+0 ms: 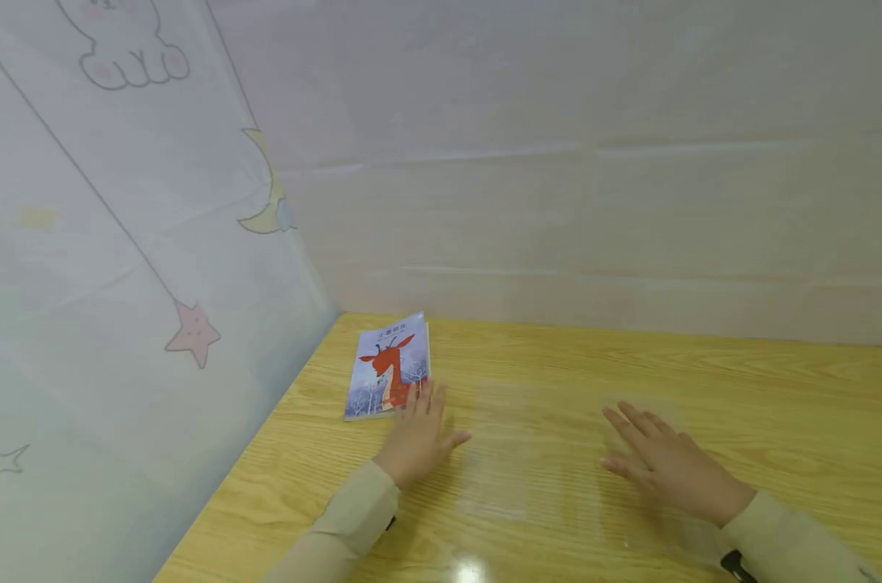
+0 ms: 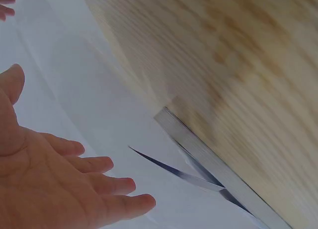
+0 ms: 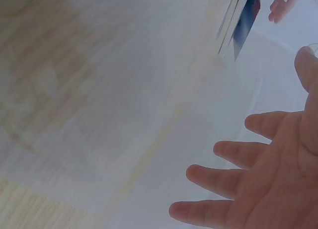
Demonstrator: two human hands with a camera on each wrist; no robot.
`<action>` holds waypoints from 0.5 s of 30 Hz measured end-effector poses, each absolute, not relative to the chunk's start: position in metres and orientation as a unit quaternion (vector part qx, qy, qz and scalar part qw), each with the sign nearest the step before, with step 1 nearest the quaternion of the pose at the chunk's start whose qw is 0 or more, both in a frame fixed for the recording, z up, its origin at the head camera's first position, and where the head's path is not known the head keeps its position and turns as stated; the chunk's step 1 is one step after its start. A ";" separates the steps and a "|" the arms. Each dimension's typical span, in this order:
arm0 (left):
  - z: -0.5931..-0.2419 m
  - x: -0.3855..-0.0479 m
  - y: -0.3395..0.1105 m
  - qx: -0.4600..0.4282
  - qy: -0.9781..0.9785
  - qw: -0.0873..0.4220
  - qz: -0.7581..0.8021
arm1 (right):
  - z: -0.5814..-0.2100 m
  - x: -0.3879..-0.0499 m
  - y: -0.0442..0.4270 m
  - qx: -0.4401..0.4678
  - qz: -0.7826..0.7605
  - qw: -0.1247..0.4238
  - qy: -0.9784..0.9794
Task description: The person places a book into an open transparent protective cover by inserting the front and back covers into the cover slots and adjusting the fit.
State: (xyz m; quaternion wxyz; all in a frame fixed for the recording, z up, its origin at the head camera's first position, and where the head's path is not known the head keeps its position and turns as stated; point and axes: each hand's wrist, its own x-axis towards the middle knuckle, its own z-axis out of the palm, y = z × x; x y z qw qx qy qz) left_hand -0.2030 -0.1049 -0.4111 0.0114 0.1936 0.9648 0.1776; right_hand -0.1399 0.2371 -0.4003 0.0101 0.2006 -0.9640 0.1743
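Note:
A picture book point(image 1: 388, 364) with a red deer on its blue-violet cover lies at the table's back left. The left wrist view shows the book's page edge point(image 2: 198, 149), its front cover lifted a little. My left hand point(image 1: 417, 441) is spread beside the book's lower right corner, fingers straight, holding nothing. A clear, thin plastic sheet point(image 1: 535, 461) lies flat on the table between the hands. Over its right part is my right hand point(image 1: 670, 465), fingers extended and apart; the right wrist view shows its bare palm point(image 3: 278, 184). Contact with the sheet cannot be told.
The yellow wood-grain table point(image 1: 790, 405) meets a pale cloth backdrop point(image 1: 557, 210) at its back edge. On the left hangs another cloth point(image 1: 105, 340) printed with stars and a moon. Light glares on the table near the front.

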 end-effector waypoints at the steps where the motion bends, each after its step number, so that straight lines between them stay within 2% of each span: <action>1: -0.412 -0.204 -0.106 0.188 0.966 0.011 0.179 | -0.400 -0.140 0.237 0.202 0.175 0.010 -0.964; 11: -0.415 -0.213 -0.121 0.153 0.973 -0.006 0.175 | -0.405 -0.142 0.233 0.234 0.175 0.044 -0.955; 15: -0.415 -0.216 -0.129 0.136 0.970 0.005 0.200 | -0.406 -0.144 0.232 0.242 0.175 0.048 -0.953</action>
